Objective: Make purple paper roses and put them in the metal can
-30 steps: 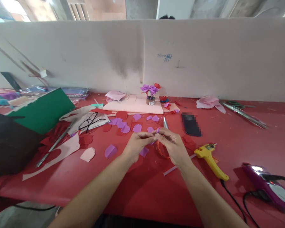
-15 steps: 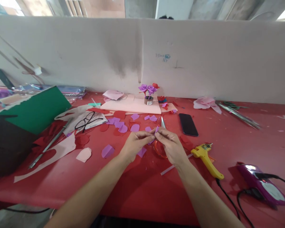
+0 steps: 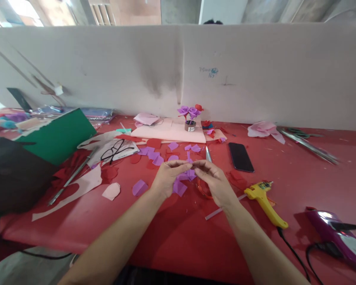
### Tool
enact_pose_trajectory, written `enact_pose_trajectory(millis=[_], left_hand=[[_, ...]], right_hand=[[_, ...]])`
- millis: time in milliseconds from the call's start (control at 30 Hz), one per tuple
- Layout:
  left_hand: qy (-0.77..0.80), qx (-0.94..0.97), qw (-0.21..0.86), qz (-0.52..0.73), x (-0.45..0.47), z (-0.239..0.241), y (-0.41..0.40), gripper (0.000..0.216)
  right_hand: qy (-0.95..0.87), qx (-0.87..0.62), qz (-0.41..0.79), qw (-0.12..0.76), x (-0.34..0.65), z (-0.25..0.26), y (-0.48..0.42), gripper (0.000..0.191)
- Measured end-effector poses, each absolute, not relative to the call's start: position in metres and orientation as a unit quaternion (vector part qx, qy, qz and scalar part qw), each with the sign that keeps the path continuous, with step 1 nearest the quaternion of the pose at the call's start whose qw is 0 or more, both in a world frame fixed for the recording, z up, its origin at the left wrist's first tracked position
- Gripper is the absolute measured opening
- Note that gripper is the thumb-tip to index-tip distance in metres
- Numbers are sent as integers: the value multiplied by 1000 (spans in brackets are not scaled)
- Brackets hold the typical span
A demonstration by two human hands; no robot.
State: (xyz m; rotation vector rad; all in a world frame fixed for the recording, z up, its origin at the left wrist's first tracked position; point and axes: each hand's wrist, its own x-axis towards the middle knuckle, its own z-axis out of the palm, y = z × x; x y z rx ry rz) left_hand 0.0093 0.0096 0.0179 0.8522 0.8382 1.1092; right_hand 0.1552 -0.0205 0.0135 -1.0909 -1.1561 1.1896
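Head view | I am watching left hand [image 3: 167, 178] and right hand [image 3: 215, 180] pinching a purple paper petal [image 3: 189, 158] between closed fingertips, mid-table over loose purple petals [image 3: 180, 187] | risk: I am judging that uneven pulling could tear it or let it slip.

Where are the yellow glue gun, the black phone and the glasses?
yellow glue gun [image 3: 268, 206], head view, on its handle.
black phone [image 3: 241, 156], head view, middle of its screen.
glasses [image 3: 114, 151], head view, between the lenses.
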Motion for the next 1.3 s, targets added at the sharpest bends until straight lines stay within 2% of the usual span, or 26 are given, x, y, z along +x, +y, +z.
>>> enact_pose_trajectory(millis=[133,233,500,867,1100,1300], left_hand=[[377,350,681,521,9,23,10,21],[369,355,681,523,12,25,8,22],[355,371,682,521,12,25,4,19],[342,396,693,495,9,30,7,17],[327,405,696,494,9,27,6,17],[379,498,602,496,8,26,6,13]], right_hand=[[-559,-502,434,498,153,10,-20,18],[-584,-514,388,493,150,11,-22,12],[-608,-519,356,484,148,19,-24,12],[-611,-478,418,472,152,9,-20,14],[-611,-485,412,471,152,9,-21,14],[-558,-483,382,556,162,21,-25,13]])
